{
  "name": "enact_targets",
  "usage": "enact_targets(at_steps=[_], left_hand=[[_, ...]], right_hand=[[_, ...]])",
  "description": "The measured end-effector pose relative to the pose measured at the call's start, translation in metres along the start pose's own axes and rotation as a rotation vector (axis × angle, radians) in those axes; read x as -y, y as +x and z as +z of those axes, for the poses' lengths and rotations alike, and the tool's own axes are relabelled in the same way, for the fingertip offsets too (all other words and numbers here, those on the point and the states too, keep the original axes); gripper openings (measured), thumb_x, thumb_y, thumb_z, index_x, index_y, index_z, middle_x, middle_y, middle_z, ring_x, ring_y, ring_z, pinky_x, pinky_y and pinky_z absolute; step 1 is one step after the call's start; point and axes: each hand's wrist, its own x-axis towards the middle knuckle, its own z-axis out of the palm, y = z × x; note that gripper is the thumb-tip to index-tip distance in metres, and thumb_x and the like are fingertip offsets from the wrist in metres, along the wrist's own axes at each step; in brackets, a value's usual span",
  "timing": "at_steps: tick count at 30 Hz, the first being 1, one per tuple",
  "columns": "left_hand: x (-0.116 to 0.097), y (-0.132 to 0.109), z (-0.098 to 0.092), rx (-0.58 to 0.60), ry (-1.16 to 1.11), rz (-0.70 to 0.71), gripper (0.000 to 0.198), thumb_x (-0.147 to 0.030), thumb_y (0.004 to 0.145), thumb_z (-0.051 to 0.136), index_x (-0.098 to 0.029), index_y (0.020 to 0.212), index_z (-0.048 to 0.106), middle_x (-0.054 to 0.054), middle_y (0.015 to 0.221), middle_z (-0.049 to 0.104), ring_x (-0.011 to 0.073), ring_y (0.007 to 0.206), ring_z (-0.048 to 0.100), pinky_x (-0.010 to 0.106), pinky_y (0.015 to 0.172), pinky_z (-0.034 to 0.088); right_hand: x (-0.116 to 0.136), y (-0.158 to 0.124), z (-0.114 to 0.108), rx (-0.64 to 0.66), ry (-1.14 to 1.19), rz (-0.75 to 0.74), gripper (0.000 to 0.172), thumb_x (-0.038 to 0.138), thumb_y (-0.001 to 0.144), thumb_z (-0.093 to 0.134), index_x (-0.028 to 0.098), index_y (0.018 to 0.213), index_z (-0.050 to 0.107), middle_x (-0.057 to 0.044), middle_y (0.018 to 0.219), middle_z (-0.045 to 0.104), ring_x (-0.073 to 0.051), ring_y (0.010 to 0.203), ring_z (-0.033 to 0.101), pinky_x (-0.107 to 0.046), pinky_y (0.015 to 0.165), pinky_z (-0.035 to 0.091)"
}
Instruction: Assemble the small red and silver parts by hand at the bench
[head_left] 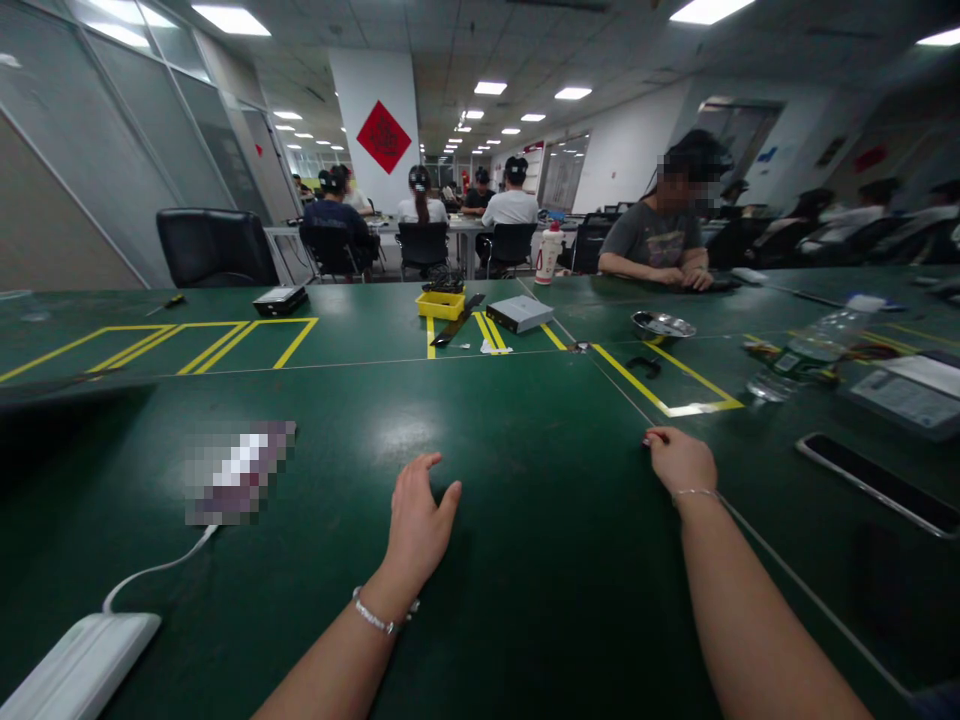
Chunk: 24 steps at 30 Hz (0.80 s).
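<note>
My left hand (pixel 420 510) hovers over or rests on the green tabletop (pixel 525 560), its thumb apart from the fingers and nothing held. Further right, my right hand (pixel 681 462) is closed in a pinch beside the table seam. A tiny dark thing shows at its fingertips, too small to name. To the left of my left hand lies a blurred-out phone-like slab (pixel 244 470) with a white cable (pixel 161 568) running to a white power bank-like block (pixel 97 660). A black phone (pixel 877 480) lies to the right of my right hand.
Beyond my hands are a yellow tray (pixel 440 305), a grey metal box (pixel 519 314), a black drive-like box (pixel 280 300) and a round metal dish (pixel 663 325). A plastic bottle (pixel 814 350) stands at right. Across the table sits a person (pixel 656 230).
</note>
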Motion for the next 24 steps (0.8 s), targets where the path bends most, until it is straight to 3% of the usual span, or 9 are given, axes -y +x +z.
enact_targets(at_steps=[3,7,9,12,15,18,21,24], left_hand=[[0.002,0.0,0.001,0.028,0.005,0.013,0.035,-0.029,0.075,0.046,-0.017,0.107,0.044,0.01,0.112,0.049,0.0229,0.109,0.042,0.043,0.092,0.033],[0.002,-0.001,0.002,0.2,0.076,0.069,0.03,-0.029,0.074,0.046,-0.019,0.102,0.05,0.009,0.122,0.044,0.0239,0.115,0.037,0.042,0.095,0.029],[0.001,-0.002,0.003,0.254,0.112,0.07,0.037,-0.029,0.075,0.046,-0.019,0.11,0.046,0.01,0.123,0.044,0.0245,0.116,0.037,0.043,0.095,0.028],[0.0,-0.004,0.003,0.249,0.122,0.044,0.05,-0.03,0.077,0.042,-0.017,0.124,0.031,0.012,0.123,0.044,0.0236,0.116,0.038,0.042,0.095,0.03],[-0.003,-0.005,0.001,0.233,0.138,0.095,0.05,-0.029,0.08,0.037,-0.018,0.127,0.024,0.011,0.13,0.037,0.0213,0.119,0.033,0.04,0.096,0.029],[-0.008,-0.006,0.0,0.217,0.24,0.174,0.045,-0.029,0.082,0.032,-0.021,0.126,0.028,0.007,0.133,0.032,0.0223,0.124,0.023,0.045,0.098,0.023],[-0.011,-0.008,0.0,0.174,0.35,0.201,0.044,-0.031,0.083,0.029,-0.024,0.126,0.029,0.005,0.136,0.028,0.0249,0.126,0.015,0.052,0.098,0.016],[-0.011,-0.01,0.002,0.184,0.409,0.199,0.045,-0.037,0.083,0.028,-0.024,0.126,0.029,0.004,0.137,0.025,0.027,0.126,0.013,0.054,0.096,0.017]], right_hand=[[-0.007,-0.001,0.005,-0.025,-0.075,-0.002,0.032,0.033,0.072,0.038,0.019,0.086,0.063,-0.012,0.078,0.062,-0.025,0.074,0.052,-0.035,0.06,0.038],[-0.006,-0.002,0.008,-0.096,-0.143,-0.032,0.038,0.033,0.074,0.035,0.014,0.093,0.061,-0.017,0.093,0.058,-0.029,0.085,0.05,-0.04,0.066,0.038],[0.004,-0.005,0.008,-0.168,-0.116,-0.085,0.042,0.034,0.075,0.034,0.01,0.103,0.056,-0.019,0.104,0.054,-0.031,0.097,0.046,-0.044,0.075,0.036],[0.037,-0.022,0.009,-0.187,0.01,-0.289,0.046,0.033,0.078,0.032,0.007,0.112,0.048,-0.019,0.117,0.045,-0.029,0.112,0.035,-0.046,0.088,0.029],[0.084,-0.058,0.014,-0.035,0.175,-0.578,0.046,0.033,0.08,0.032,0.011,0.119,0.042,-0.014,0.125,0.039,-0.024,0.118,0.029,-0.044,0.095,0.025],[0.123,-0.103,0.02,0.222,0.295,-0.874,0.053,0.037,0.077,0.04,0.016,0.126,0.033,-0.009,0.134,0.028,-0.023,0.124,0.019,-0.042,0.099,0.021],[0.142,-0.137,0.024,0.41,0.322,-1.047,0.06,0.042,0.074,0.045,0.02,0.128,0.028,-0.006,0.136,0.023,-0.024,0.126,0.014,-0.043,0.102,0.01],[0.144,-0.151,0.028,0.526,0.264,-1.108,0.062,0.046,0.073,0.045,0.024,0.128,0.026,-0.005,0.136,0.023,-0.024,0.126,0.013,-0.046,0.101,0.001]])
